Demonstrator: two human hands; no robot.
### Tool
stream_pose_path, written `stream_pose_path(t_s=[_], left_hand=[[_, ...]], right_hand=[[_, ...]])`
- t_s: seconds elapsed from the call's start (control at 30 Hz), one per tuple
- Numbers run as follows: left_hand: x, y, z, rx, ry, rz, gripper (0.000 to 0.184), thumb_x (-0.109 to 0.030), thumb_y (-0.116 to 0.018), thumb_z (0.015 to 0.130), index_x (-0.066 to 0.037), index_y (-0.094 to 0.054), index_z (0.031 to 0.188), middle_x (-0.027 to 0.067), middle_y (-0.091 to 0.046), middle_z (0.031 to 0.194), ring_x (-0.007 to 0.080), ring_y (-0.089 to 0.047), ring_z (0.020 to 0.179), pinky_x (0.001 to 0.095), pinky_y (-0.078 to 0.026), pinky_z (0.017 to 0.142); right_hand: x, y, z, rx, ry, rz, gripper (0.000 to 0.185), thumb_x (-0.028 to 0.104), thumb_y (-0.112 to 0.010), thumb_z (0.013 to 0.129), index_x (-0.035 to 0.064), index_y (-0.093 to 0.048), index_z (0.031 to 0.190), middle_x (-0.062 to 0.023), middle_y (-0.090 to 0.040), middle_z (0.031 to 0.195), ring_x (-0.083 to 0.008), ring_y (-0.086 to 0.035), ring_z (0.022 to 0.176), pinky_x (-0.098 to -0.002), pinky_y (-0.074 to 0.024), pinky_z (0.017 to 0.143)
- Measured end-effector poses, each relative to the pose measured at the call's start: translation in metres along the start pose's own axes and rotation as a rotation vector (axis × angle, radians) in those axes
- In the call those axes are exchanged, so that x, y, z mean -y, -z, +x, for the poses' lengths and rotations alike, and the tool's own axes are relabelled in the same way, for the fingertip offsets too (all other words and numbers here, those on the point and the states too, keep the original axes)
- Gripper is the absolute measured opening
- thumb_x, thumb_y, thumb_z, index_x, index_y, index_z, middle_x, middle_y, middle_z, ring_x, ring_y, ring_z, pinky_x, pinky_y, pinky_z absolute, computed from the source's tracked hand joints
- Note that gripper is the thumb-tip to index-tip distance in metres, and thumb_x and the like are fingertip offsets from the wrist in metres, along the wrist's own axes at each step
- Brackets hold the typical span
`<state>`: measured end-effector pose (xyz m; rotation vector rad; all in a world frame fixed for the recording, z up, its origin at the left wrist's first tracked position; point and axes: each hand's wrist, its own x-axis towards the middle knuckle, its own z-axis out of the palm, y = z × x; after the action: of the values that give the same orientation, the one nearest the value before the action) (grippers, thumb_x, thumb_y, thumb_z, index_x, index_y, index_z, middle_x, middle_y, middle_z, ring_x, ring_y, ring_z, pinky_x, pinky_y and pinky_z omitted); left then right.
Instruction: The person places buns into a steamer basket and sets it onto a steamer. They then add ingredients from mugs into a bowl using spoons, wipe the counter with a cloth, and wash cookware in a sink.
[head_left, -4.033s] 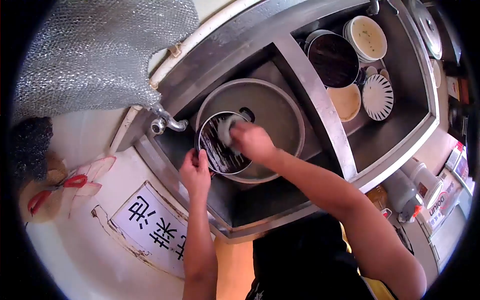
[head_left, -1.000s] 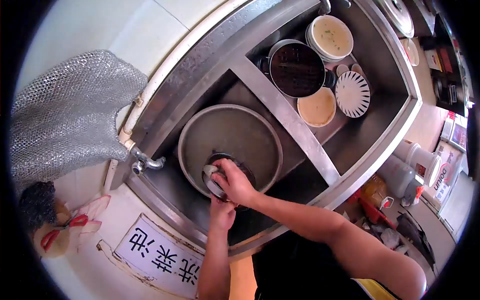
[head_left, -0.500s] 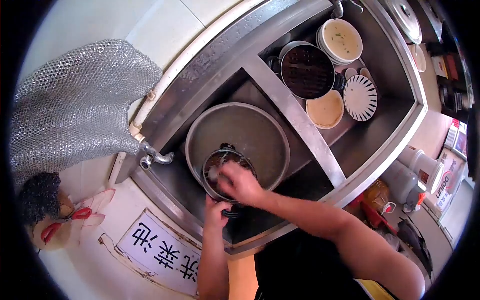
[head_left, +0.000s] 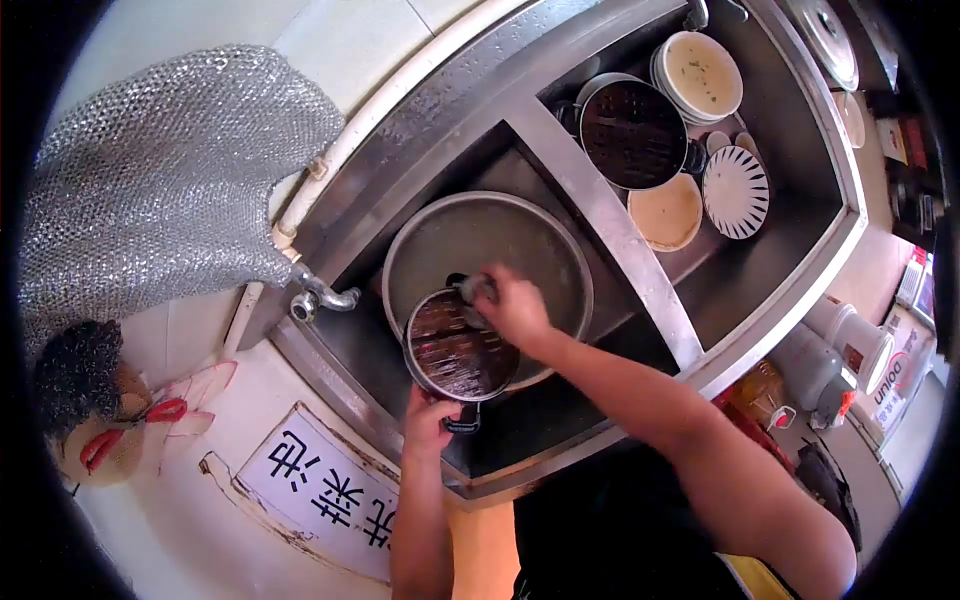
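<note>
My left hand [head_left: 428, 420] is closed on the near rim of a dark-bottomed pot [head_left: 455, 352], close to its black handle. The pot is tilted, with its wet, brown-streaked inner base facing me. Over the pot's far right rim, my right hand [head_left: 515, 312] grips a grey scrubber [head_left: 478, 295]; its exact material is hard to make out. Beneath them lies a wide metal basin [head_left: 545, 225] of cloudy water inside the left sink compartment, partly covered by the pot and my right hand.
Beyond the steel divider [head_left: 610, 230], the right compartment holds another dark pot [head_left: 632, 135], stacked bowls [head_left: 703, 75], a cream bowl [head_left: 665, 215] and a striped plate [head_left: 735, 192]. A tap [head_left: 320, 298] juts over the left side, near hanging silvery mesh [head_left: 170, 190].
My right hand has moved from inside the pot to its far right rim, carrying the scrubber. More of the pot's base shows now. The whole view has shifted slightly.
</note>
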<state>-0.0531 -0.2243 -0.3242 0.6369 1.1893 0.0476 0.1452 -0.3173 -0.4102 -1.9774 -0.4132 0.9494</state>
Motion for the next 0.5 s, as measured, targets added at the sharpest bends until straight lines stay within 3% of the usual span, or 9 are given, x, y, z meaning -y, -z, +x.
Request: stream_pose_path(t_s=[0.03, 0.1, 0.17, 0.23, 0.3, 0.37, 0.43, 0.47, 0.5], left_hand=[[0.003, 0.001, 0.005, 0.019, 0.017, 0.009, 0.073, 0.01, -0.066, 0.065, -0.007, -0.052, 0.134, 0.007, -0.065, 0.099, 0.0168, -0.063, 0.071, 0.0266, -0.048, 0.055], [0.005, 0.005, 0.01, 0.01, 0.003, 0.001, 0.072, 0.01, -0.066, 0.065, -0.007, -0.052, 0.134, 0.0065, -0.065, 0.098, 0.0166, -0.063, 0.072, 0.0268, -0.048, 0.056], [-0.003, 0.011, 0.012, 0.024, -0.078, 0.032, 0.072, 0.01, -0.066, 0.066, -0.007, -0.052, 0.134, 0.0066, -0.065, 0.102, 0.0165, -0.063, 0.075, 0.0267, -0.048, 0.056], [-0.017, -0.004, 0.0, -0.036, -0.096, 0.042, 0.073, 0.011, -0.066, 0.065, -0.006, -0.051, 0.134, 0.0071, -0.066, 0.106, 0.0166, -0.064, 0.079, 0.0263, -0.049, 0.057], [-0.015, 0.001, -0.004, -0.003, -0.05, 0.068, 0.074, 0.011, -0.066, 0.064, -0.006, -0.051, 0.134, 0.0081, -0.066, 0.11, 0.017, -0.065, 0.082, 0.0262, -0.05, 0.058], [-0.003, 0.005, 0.007, 0.017, -0.02, 0.088, 0.076, 0.01, -0.067, 0.063, -0.007, -0.051, 0.135, 0.0084, -0.066, 0.109, 0.0174, -0.065, 0.08, 0.0262, -0.05, 0.058], [0.007, 0.016, 0.015, -0.108, 0.035, 0.139, 0.082, 0.006, -0.067, 0.061, -0.009, -0.049, 0.14, 0.0099, -0.066, 0.109, 0.0191, -0.064, 0.075, 0.0295, -0.051, 0.059], [0.01, 0.041, 0.023, 0.077, -0.019, 0.073, 0.083, 0.006, -0.067, 0.061, -0.009, -0.048, 0.141, 0.0107, -0.066, 0.112, 0.0204, -0.066, 0.083, 0.0306, -0.054, 0.065], [0.006, 0.039, 0.022, 0.081, -0.024, 0.074, 0.083, 0.006, -0.067, 0.061, -0.009, -0.048, 0.141, 0.0107, -0.066, 0.112, 0.0204, -0.066, 0.083, 0.0306, -0.054, 0.065]], right_hand=[[0.009, -0.014, 0.007, -0.128, 0.068, 0.064, 0.032, 0.012, -0.071, 0.082, 0.0055, -0.065, 0.112, -0.0211, -0.067, 0.104, -0.0406, -0.067, 0.097, -0.0483, -0.0561, 0.085], [0.049, -0.022, -0.024, -0.064, 0.36, 0.153, 0.031, 0.013, -0.072, 0.083, 0.0054, -0.065, 0.112, -0.0205, -0.066, 0.105, -0.0415, -0.066, 0.1, -0.0479, -0.0557, 0.086], [0.055, -0.01, -0.052, 0.093, 0.493, 0.252, 0.029, 0.012, -0.072, 0.081, 0.0057, -0.066, 0.109, -0.0183, -0.065, 0.103, -0.0423, -0.064, 0.098, -0.0483, -0.0555, 0.086], [0.006, 0.004, -0.036, 0.137, 0.46, 0.11, 0.028, 0.01, -0.072, 0.082, 0.0053, -0.067, 0.109, -0.0189, -0.066, 0.104, -0.0408, -0.065, 0.099, -0.0488, -0.0556, 0.085], [-0.002, 0.01, -0.001, 0.045, -0.068, 0.06, 0.028, 0.008, -0.071, 0.081, 0.0028, -0.066, 0.108, -0.0215, -0.068, 0.112, -0.04, -0.067, 0.1, -0.0481, -0.0557, 0.087], [0.023, -0.016, -0.002, -0.185, 0.257, 0.132, 0.03, 0.01, -0.071, 0.081, 0.002, -0.066, 0.109, -0.0231, -0.067, 0.114, -0.0419, -0.065, 0.103, -0.0472, -0.0547, 0.089], [0.052, -0.026, -0.033, 0.033, 0.315, 0.226, 0.037, 0.012, -0.073, 0.08, 0.003, -0.066, 0.115, -0.0215, -0.067, 0.115, -0.0411, -0.064, 0.108, -0.0464, -0.0532, 0.094], [0.053, -0.02, -0.047, 0.139, 0.372, 0.28, 0.034, 0.013, -0.074, 0.081, 0.005, -0.067, 0.113, -0.0204, -0.068, 0.113, -0.04, -0.065, 0.106, -0.0464, -0.0533, 0.094], [0.046, -0.004, -0.058, 0.246, 0.437, 0.332, 0.031, 0.014, -0.075, 0.082, 0.007, -0.069, 0.112, -0.0193, -0.068, 0.111, -0.0389, -0.066, 0.103, -0.0465, -0.0534, 0.093]])
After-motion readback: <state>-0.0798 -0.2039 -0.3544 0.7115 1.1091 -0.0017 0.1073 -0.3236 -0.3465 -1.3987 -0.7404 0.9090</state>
